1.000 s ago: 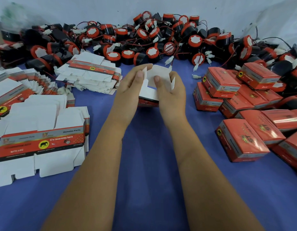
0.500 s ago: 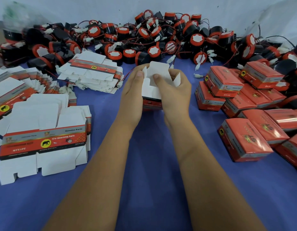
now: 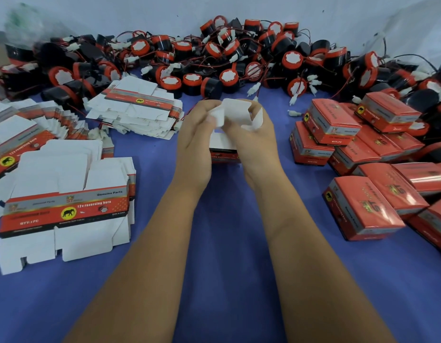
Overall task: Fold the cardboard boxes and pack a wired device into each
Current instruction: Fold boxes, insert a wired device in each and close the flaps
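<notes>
A small red-and-white cardboard box [image 3: 235, 112] stands upright on the blue cloth at the centre, held between both hands. My left hand [image 3: 196, 134] grips its left side and presses a white flap inward. On the right side, my right hand [image 3: 254, 137] holds the box with another white flap sticking out by the fingers. The box's red printed band [image 3: 224, 155] shows below the palms. What is inside the box is hidden. A large pile of black-and-red wired devices [image 3: 214, 60] lies along the back wall.
Stacks of flat unfolded boxes [image 3: 66, 206] lie at the left, with another stack [image 3: 137, 107] behind them. Several closed red boxes [image 3: 362, 204] are heaped at the right. Bare blue cloth [image 3: 226, 243] stretches under my forearms.
Both hands have closed in over the top of the box. The white flaps that stood up are now being bent inward by the fingers.
</notes>
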`<state>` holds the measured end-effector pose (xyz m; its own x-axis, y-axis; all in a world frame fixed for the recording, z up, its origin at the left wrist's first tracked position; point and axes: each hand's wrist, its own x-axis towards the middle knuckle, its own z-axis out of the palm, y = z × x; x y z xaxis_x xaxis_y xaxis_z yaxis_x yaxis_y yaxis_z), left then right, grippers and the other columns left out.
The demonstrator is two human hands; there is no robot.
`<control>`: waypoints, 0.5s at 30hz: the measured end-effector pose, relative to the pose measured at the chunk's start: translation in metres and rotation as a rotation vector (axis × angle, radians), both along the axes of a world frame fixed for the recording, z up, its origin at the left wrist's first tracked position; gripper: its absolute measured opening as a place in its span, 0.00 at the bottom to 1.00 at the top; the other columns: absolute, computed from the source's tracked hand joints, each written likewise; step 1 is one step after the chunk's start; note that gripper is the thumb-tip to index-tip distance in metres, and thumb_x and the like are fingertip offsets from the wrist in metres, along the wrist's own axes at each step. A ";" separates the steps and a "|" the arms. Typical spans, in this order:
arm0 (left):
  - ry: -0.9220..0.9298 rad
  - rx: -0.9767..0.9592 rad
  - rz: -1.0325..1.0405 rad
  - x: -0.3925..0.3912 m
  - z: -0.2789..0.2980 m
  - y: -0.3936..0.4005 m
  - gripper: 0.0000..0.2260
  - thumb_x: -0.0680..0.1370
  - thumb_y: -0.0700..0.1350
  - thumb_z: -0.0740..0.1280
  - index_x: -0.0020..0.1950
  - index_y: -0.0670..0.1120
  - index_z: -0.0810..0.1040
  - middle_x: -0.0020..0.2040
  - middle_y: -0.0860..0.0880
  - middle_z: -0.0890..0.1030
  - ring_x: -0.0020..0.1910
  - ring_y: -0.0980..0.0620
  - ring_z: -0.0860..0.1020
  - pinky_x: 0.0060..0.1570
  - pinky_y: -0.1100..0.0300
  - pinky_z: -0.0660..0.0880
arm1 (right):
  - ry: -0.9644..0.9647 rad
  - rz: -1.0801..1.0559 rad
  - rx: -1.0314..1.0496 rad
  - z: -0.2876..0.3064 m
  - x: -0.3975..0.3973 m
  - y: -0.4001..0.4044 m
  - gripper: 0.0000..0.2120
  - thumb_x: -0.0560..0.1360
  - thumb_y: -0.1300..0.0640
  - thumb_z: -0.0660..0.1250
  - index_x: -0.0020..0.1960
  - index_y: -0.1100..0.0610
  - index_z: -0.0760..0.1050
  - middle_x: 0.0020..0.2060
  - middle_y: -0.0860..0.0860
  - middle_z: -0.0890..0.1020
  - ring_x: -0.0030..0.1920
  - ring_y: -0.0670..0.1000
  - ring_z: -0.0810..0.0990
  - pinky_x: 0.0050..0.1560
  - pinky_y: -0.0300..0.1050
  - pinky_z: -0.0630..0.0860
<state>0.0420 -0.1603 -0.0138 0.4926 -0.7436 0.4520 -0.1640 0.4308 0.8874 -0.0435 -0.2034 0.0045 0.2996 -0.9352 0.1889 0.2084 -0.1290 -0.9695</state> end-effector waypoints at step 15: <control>0.235 -0.005 0.064 0.013 0.000 -0.002 0.18 0.75 0.36 0.59 0.49 0.58 0.79 0.48 0.56 0.82 0.47 0.55 0.80 0.41 0.60 0.77 | -0.261 0.390 0.193 -0.011 -0.011 -0.009 0.17 0.80 0.68 0.58 0.64 0.56 0.74 0.58 0.55 0.80 0.58 0.55 0.79 0.57 0.53 0.78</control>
<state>0.0547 -0.1626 -0.0141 0.6304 -0.7059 0.3229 0.0196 0.4304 0.9024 -0.0543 -0.2129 -0.0065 0.5997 -0.7881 0.1389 0.4442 0.1835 -0.8769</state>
